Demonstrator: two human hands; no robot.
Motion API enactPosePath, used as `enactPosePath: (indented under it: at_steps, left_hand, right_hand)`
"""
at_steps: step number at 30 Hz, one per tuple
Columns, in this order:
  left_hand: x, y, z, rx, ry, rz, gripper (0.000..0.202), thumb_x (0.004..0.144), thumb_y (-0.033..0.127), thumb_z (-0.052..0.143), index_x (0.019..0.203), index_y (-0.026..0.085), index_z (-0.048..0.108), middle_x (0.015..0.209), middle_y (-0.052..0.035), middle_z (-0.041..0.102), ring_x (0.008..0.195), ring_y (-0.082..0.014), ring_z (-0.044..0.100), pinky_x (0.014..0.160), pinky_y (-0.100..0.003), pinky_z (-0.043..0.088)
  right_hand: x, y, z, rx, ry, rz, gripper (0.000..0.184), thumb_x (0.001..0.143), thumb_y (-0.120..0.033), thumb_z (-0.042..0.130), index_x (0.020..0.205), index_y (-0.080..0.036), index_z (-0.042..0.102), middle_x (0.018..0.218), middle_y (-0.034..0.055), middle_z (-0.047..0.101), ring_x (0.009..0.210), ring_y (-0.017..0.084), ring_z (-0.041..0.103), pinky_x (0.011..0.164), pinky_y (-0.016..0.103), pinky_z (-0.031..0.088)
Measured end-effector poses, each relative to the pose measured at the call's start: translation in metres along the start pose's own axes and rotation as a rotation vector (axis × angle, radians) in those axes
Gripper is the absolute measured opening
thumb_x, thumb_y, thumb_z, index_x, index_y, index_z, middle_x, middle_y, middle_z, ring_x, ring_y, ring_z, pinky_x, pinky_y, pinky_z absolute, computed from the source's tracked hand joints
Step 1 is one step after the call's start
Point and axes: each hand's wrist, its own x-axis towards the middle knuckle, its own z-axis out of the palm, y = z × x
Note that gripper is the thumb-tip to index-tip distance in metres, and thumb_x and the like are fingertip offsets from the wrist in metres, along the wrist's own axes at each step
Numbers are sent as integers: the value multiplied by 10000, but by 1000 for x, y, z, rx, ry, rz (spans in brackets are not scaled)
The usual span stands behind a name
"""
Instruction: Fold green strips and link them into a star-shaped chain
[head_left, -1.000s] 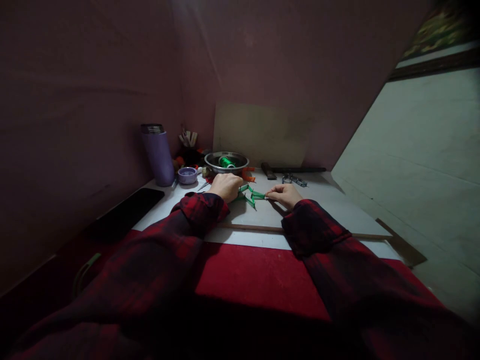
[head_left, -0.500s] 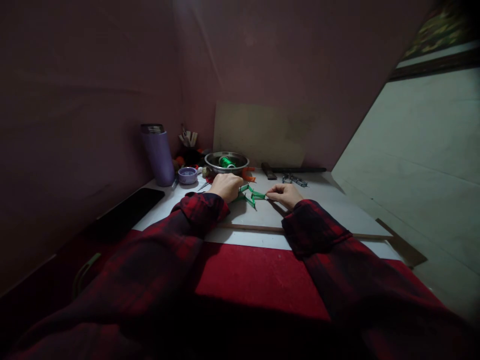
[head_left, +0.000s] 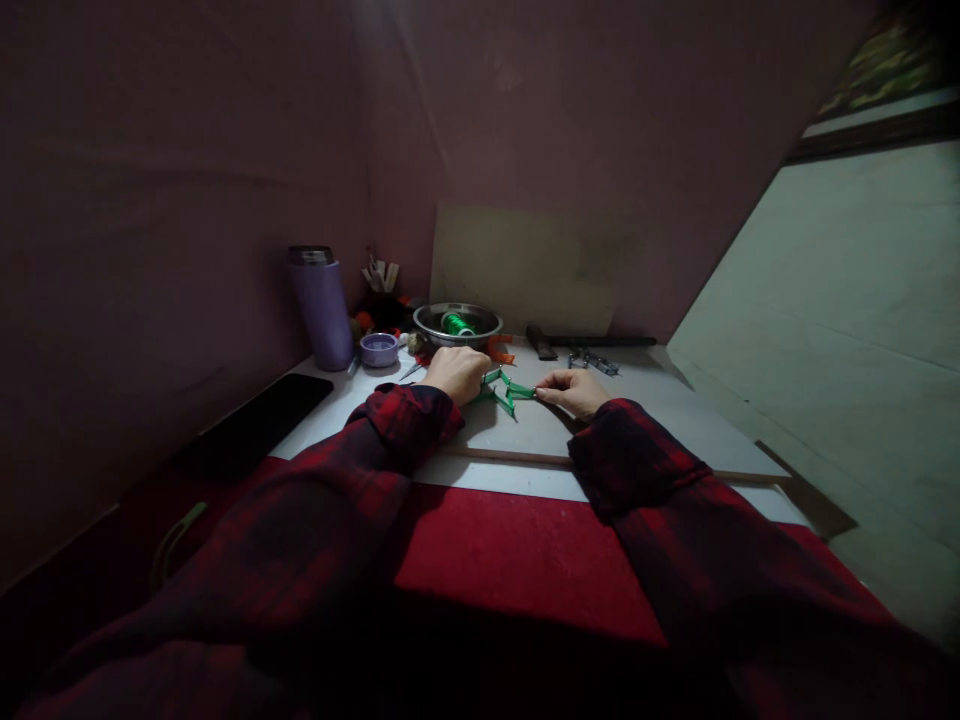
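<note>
A green zigzag strip, perhaps folded ribbon, lies on a pale board between both hands. My left hand is closed over its left end, knuckles up. My right hand pinches its right tip between thumb and fingers. Both arms wear dark red plaid sleeves. Behind the hands, a metal bowl holds a green spool.
A purple tumbler and a small purple dish stand at the back left. A dark phone lies on the left. An orange piece, a dark-handled tool and metal parts sit near the back wall. Red cloth covers the front.
Both hands stay on the green strip almost unchanged. The view has shifted slightly, so everything sits a few pixels to the right.
</note>
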Motion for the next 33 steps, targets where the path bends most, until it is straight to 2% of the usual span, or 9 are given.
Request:
enactPosePath:
  at_steps: [9,13,17,20,26,33]
  left_hand:
    - [0,0,0,-16,1,13,293,795,178,417,880,166,697,898,-134,687,891,-267,636,687,-337,434]
    - [1,0,1,-12,2,13,294,796,176,419,888,171,698,894,-130,688,890,-265,638,684,-333,431]
    - [1,-1,2,-16,12,13,296,793,174,424,900,174,700,895,-132,688,888,-261,638,695,-334,434]
    - [1,-1,3,-23,16,17,288,795,176,431,892,175,702,890,-130,689,888,-258,636,711,-336,438]
    - [2,-1,4,-22,28,17,283,796,176,431,873,165,703,884,-134,690,880,-256,638,716,-339,441]
    - [1,-1,3,0,26,16,292,781,168,434,887,167,706,875,-133,693,879,-261,641,706,-338,447]
  right_hand:
    - [2,-1,4,-39,35,42,93,568,-201,687,590,-177,600,532,-16,568,524,111,496,536,254,412]
    - [2,-1,2,4,16,50,93,568,-165,687,605,-173,602,557,-14,578,541,109,507,575,263,435]
    - [0,-1,0,115,-30,-12,165,556,-170,705,676,-175,592,609,-15,591,584,115,540,643,285,476]
    - [0,1,0,193,-17,-55,182,575,-168,686,722,-173,578,623,-20,585,580,109,542,652,290,485]
    - [5,9,3,173,12,-101,177,594,-193,694,736,-167,592,656,-1,607,608,123,563,675,305,493]
    - [1,5,8,225,38,-97,179,609,-282,707,702,-181,593,583,-11,590,530,109,541,540,261,485]
